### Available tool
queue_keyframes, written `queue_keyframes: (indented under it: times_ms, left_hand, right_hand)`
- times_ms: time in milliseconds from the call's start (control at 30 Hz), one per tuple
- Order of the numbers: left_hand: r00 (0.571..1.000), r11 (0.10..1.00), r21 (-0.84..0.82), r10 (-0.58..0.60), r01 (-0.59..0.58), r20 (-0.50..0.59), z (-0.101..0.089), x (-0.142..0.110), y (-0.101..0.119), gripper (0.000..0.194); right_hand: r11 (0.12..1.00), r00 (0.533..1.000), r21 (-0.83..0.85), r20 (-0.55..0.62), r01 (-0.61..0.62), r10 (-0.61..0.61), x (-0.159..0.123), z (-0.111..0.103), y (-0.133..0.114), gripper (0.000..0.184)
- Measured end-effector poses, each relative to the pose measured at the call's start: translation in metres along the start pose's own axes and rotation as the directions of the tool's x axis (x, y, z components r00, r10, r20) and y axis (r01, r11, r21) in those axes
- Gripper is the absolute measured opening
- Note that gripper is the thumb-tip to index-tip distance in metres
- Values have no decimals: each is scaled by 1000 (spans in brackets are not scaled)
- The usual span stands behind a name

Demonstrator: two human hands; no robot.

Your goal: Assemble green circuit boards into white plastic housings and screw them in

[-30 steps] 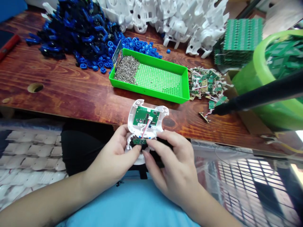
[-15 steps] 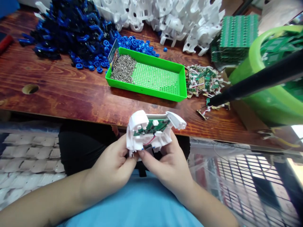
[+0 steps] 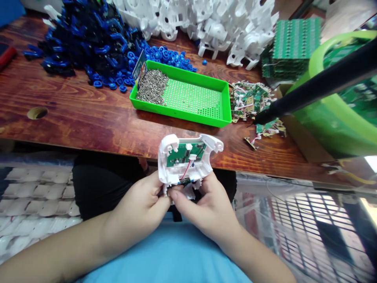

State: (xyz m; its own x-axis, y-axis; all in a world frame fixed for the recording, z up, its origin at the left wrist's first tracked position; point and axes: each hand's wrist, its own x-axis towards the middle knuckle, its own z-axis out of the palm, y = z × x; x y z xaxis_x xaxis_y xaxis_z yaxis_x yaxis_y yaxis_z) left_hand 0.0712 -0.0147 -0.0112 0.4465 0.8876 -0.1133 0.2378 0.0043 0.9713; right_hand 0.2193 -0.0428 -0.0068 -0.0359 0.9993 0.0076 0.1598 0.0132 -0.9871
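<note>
White shell (image 3: 174, 176) held at the near edge of the desk (image 3: 97, 122).
The left hand (image 3: 144, 200) clasps its left side; the circuit board (image 3: 179, 154) inside faces the wearer, presumably for viewing; the right hand (image 3: 204, 200) clasps the opposite side, likely for steadiness.

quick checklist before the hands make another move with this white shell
1. Left hand gripping the white shell: ok, at its lower left.
2. Right hand gripping it too: ok, at its lower right.
3. Green board inside the shell: ok.
4. Red wire meeting the white plug on that board: ok.
5. Dark strip at the shell's lower edge firmly seated: cannot tell, partly hidden.
6. Screws in the green tray: ok, heaped at one end.
</note>
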Motion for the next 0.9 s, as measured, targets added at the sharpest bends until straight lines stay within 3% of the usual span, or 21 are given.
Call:
queue_keyframes:
  times_ms: [233, 367, 467, 667, 800, 900]
  left_hand:
    - [993, 972, 201, 109, -118, 55, -3, 0, 1, 32]
    - [978, 920, 381, 14, -94, 207, -4, 2, 5, 39]
    - [972, 890, 453, -54, -56, 227, -1, 2, 8, 39]
    - [962, 893, 435, -7, -116, 271, 3, 0, 9, 38]
    - [929, 912, 372, 27, -175, 370, -7, 1, 10, 44]
    - [917, 934, 304, 57, -189, 395, -18, 1, 9, 44]
  right_hand:
    - [999, 1000, -32, 10, 6, -6, 0, -3, 3, 24]
    - [998, 997, -15, 59, -57, 58, -1, -6, 5, 18]
    - [998, 996, -4, 63, -57, 57, -3, -5, 7, 18]
    - [987, 995, 147, 77, -69, 58, -7, 1, 11, 14]
    - [984, 998, 177, 59, -34, 24, -8, 1, 10, 16]
    - [978, 994, 206, 110, -44, 21, -8, 0, 7, 17]
